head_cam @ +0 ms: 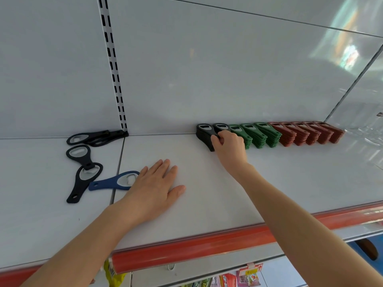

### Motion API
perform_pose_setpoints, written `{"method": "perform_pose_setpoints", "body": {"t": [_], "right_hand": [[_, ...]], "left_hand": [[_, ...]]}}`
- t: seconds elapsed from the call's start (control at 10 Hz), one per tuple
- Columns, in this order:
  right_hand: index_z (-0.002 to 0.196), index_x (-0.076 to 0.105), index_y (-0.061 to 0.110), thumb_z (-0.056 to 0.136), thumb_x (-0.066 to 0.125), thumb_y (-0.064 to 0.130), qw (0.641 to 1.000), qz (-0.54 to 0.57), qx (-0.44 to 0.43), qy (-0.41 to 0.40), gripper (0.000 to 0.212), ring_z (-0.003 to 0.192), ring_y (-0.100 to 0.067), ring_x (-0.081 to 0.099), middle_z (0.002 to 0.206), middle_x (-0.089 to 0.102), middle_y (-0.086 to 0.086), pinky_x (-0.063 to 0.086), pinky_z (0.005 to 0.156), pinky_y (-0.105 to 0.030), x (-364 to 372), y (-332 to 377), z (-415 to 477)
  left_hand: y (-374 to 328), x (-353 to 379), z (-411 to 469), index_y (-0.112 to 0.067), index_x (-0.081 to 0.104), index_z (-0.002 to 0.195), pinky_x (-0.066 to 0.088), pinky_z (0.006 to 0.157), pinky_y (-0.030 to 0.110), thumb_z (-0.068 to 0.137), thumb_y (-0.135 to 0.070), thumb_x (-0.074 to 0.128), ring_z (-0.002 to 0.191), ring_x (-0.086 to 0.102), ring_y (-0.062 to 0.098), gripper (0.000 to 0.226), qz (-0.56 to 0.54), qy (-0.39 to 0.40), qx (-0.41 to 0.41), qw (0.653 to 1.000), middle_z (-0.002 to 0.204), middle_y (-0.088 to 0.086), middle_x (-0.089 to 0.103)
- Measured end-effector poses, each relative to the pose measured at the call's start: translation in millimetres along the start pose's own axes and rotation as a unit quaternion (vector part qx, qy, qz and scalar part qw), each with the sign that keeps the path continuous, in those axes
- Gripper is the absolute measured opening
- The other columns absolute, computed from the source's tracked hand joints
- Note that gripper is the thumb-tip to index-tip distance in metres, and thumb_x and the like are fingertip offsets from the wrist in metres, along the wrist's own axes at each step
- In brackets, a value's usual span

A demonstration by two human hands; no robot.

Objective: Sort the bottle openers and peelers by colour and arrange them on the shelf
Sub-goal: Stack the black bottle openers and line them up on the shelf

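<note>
At the shelf (207,183), my right hand (228,146) curls its fingers (217,138) around the black stack (205,135) at one o'clock, beside green stacks (255,134) and red stacks (306,132). My left hand (153,189) lies flat, fingers spread, holding nothing, touching the blue opener (113,182); loose black openers (83,162) sit at ten o'clock. I'd square the stack gently, pressing evenly so neighbours don't topple

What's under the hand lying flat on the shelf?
The left hand rests flat on the white shelf, and its edge covers the round end of the blue bottle opener. Whether anything else lies beneath the palm cannot be seen.
</note>
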State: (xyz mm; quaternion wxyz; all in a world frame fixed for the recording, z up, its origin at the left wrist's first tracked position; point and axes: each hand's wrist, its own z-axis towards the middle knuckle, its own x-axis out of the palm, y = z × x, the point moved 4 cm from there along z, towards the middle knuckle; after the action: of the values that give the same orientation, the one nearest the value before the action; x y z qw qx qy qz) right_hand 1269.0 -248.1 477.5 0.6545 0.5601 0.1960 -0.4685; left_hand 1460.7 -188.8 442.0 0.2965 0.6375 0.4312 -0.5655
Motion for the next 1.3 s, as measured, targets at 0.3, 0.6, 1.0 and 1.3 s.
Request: {"method": "perform_pose_setpoints", "body": {"t": [0.3, 0.6, 1.0, 1.3], "right_hand": [[0.105, 0.046, -0.001, 0.087, 0.056, 0.013, 0.997, 0.0, 0.023, 0.071, 0.025, 0.085, -0.032, 0.05, 0.094, 0.058, -0.018, 0.038, 0.068, -0.034, 9, -5, -4], [0.086, 0.033, 0.007, 0.09, 0.048, 0.007, 0.997, -0.045, 0.008, 0.059, 0.016, 0.094, -0.035, 0.051, 0.091, 0.053, -0.018, 0.025, 0.064, -0.03, 9, -1, -9], [0.088, 0.036, 0.007, 0.09, 0.049, 0.008, 0.997, -0.048, 0.016, 0.065, 0.013, 0.093, -0.036, 0.051, 0.097, 0.056, -0.021, 0.028, 0.066, -0.031, 9, 1, -8], [0.117, 0.054, 0.002, 0.092, 0.053, 0.022, 0.998, -0.038, -0.036, 0.025, 0.032, 0.098, -0.033, 0.053, 0.105, 0.06, -0.016, 0.04, 0.08, -0.036, -8, 4, -7]], "left_hand": [[0, 0, 0, -0.02, -0.006, 0.147, -0.006, 0.114, 0.032, 0.095, -0.051, 0.012, 0.142, -0.014, 0.015, 0.063, 0.0, 0.0, 0.0, 1.0, 0.155, 0.002, -0.013], [1, 1, 0, -0.021, -0.006, 0.147, -0.006, 0.114, 0.032, 0.086, -0.063, 0.0, 0.142, -0.013, 0.014, 0.074, 0.003, 0.005, -0.005, 1.0, 0.155, 0.001, -0.012], [1, 2, 1, -0.02, -0.006, 0.147, -0.006, 0.114, 0.032, 0.096, -0.051, 0.013, 0.142, -0.013, 0.014, 0.063, -0.001, -0.004, -0.001, 1.0, 0.156, 0.001, -0.012], [2, 2, 0, -0.021, -0.005, 0.147, -0.006, 0.114, 0.032, 0.069, -0.075, -0.014, 0.142, -0.013, 0.014, 0.096, -0.004, -0.015, 0.006, 1.0, 0.156, 0.001, -0.011]]}}
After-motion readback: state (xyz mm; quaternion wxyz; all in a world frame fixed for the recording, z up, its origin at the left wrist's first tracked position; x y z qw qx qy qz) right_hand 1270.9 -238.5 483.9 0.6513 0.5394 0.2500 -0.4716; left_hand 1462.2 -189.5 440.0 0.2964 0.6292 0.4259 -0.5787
